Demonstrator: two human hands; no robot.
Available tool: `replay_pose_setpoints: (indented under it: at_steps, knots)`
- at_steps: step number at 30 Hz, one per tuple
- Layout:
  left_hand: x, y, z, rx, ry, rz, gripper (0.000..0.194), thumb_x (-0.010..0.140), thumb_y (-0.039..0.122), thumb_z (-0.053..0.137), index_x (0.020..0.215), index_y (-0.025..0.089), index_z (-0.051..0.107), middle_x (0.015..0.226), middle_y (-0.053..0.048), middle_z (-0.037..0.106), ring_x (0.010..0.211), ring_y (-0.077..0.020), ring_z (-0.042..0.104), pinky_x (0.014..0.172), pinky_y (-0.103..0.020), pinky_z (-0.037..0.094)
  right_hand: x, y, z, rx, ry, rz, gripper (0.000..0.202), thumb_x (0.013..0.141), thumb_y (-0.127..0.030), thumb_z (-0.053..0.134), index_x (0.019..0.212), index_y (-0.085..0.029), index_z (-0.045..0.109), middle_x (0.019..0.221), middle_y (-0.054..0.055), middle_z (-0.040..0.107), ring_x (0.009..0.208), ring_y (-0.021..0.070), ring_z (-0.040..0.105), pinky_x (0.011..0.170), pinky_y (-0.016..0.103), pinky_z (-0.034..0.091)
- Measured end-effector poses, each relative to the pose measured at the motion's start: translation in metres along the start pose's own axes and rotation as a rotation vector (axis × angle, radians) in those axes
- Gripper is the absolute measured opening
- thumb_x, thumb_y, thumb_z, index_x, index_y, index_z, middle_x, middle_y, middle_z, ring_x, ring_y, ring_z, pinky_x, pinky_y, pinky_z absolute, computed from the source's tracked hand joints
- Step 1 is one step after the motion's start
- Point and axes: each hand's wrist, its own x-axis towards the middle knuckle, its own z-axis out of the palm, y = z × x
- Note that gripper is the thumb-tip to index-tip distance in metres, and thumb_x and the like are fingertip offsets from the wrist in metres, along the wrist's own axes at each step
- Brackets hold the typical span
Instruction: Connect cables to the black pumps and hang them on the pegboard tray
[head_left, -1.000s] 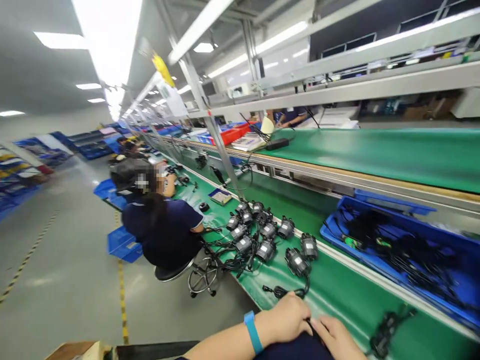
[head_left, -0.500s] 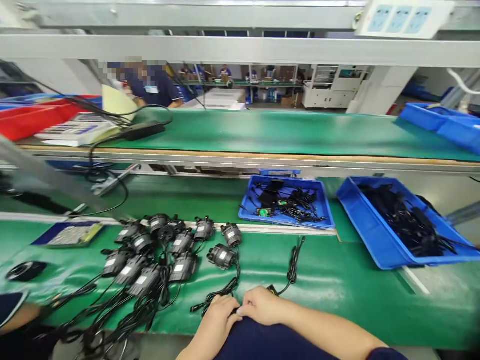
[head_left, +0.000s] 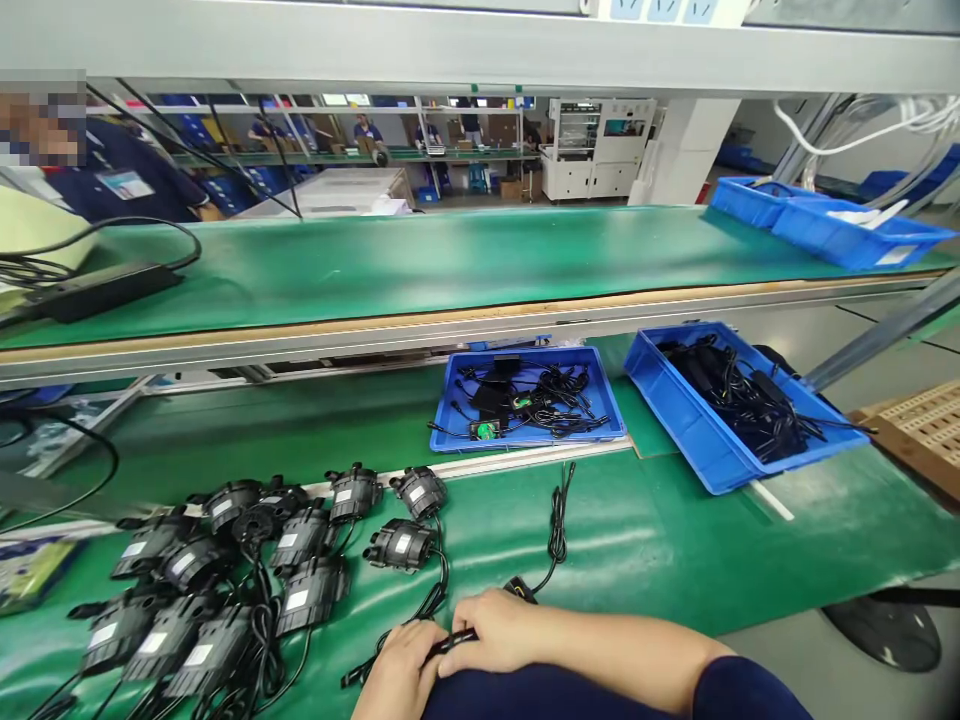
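Close to my body at the bench's front edge, my left hand (head_left: 401, 668) and my right hand (head_left: 491, 632) are closed around a black cable (head_left: 454, 641). A short dark length of it shows between the fingers; the rest is hidden by the hands. Just beyond my right hand lies a small black box (head_left: 520, 589), whose bundled cord (head_left: 558, 525) stretches away across the green mat. Left of my hands sits a black motor-like unit (head_left: 401, 545) with its own cord running down toward my left hand. Several similar black units (head_left: 202, 560) with white labels crowd the left side.
A blue tray (head_left: 442, 405) with black adapters and cords stands behind the bench strip. To its right a tilted blue bin (head_left: 679, 440) holds more black cords. A green shelf (head_left: 420, 260) crosses above. Beyond it, at the upper left, is a person in a dark shirt (head_left: 135, 180).
The camera view has swung right, so the bench things appear farther left. My hands have drawn slightly apart, and the black cable between them now shows more clearly.
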Motion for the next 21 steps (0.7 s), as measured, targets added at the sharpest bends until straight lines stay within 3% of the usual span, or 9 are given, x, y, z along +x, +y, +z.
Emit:
replay_pose_setpoints:
  at_steps: [2, 6, 10, 13, 15, 17, 21]
  knots:
    - [0.001, -0.001, 0.001, -0.009, 0.003, 0.013, 0.028, 0.098, 0.044, 0.052, 0.084, 0.024, 0.067, 0.077, -0.002, 0.071, 0.072, -0.0201, 0.068, 0.068, -0.031, 0.053, 0.0, -0.002, -0.003, -0.043, 0.016, 0.004, 0.039, 0.083, -0.053, 0.073, 0.104, -0.021, 0.073, 0.09, 0.002, 0.073, 0.081, 0.0187, 0.062, 0.063, 0.024, 0.039]
    - [0.007, 0.003, -0.002, 0.024, -0.005, 0.016, 0.034, 0.098, 0.048, 0.049, 0.083, 0.025, 0.068, 0.075, -0.002, 0.069, 0.071, -0.0204, 0.065, 0.068, -0.033, 0.051, 0.004, -0.001, -0.011, 0.077, -0.104, 0.001, 0.031, 0.096, -0.041, 0.059, 0.08, -0.018, 0.073, 0.072, -0.001, 0.066, 0.07, 0.0147, 0.058, 0.062, 0.023, 0.038]
    - [0.012, 0.027, -0.011, 0.132, -0.091, -0.036, 0.04, 0.103, 0.039, 0.039, 0.081, 0.024, 0.069, 0.076, -0.005, 0.068, 0.076, -0.0232, 0.064, 0.073, -0.037, 0.048, 0.003, 0.004, -0.005, 0.292, -0.103, -0.025, 0.041, 0.099, -0.034, 0.047, 0.064, -0.017, 0.062, 0.056, -0.003, 0.053, 0.057, 0.0134, 0.052, 0.061, 0.024, 0.04]
    - [0.018, 0.042, -0.015, 0.196, -0.124, -0.094, 0.033, 0.101, 0.033, 0.043, 0.087, 0.018, 0.068, 0.085, -0.009, 0.07, 0.084, -0.0244, 0.063, 0.08, -0.038, 0.047, 0.004, 0.017, 0.008, 0.239, 0.097, -0.125, 0.037, 0.093, -0.043, 0.049, 0.064, -0.02, 0.052, 0.062, 0.0, 0.055, 0.064, 0.0172, 0.053, 0.064, 0.028, 0.039]
    - [0.023, 0.04, -0.015, 0.217, -0.118, -0.142, 0.019, 0.095, 0.033, 0.058, 0.087, 0.019, 0.067, 0.085, -0.005, 0.072, 0.085, -0.0218, 0.064, 0.08, -0.034, 0.046, 0.011, 0.028, 0.013, 0.216, 0.17, -0.169, 0.031, 0.084, -0.048, 0.055, 0.07, -0.021, 0.05, 0.07, 0.001, 0.059, 0.069, 0.02, 0.054, 0.065, 0.03, 0.04]
    - [0.026, 0.033, -0.012, 0.271, -0.144, -0.147, 0.016, 0.089, 0.034, 0.067, 0.082, 0.019, 0.066, 0.083, -0.003, 0.073, 0.083, -0.0207, 0.066, 0.077, -0.032, 0.045, 0.02, 0.036, 0.014, 0.203, 0.136, -0.186, 0.037, 0.082, -0.056, 0.051, 0.068, -0.023, 0.047, 0.069, 0.003, 0.059, 0.068, 0.0221, 0.055, 0.065, 0.032, 0.042]
    - [0.023, 0.024, 0.002, 0.392, -0.148, -0.075, 0.032, 0.088, 0.048, 0.068, 0.078, 0.018, 0.065, 0.078, -0.004, 0.073, 0.077, -0.0209, 0.067, 0.069, -0.033, 0.041, 0.027, 0.042, 0.014, 0.156, 0.001, -0.174, 0.053, 0.081, -0.074, 0.041, 0.063, -0.024, 0.046, 0.067, 0.006, 0.062, 0.069, 0.0257, 0.058, 0.067, 0.035, 0.046]
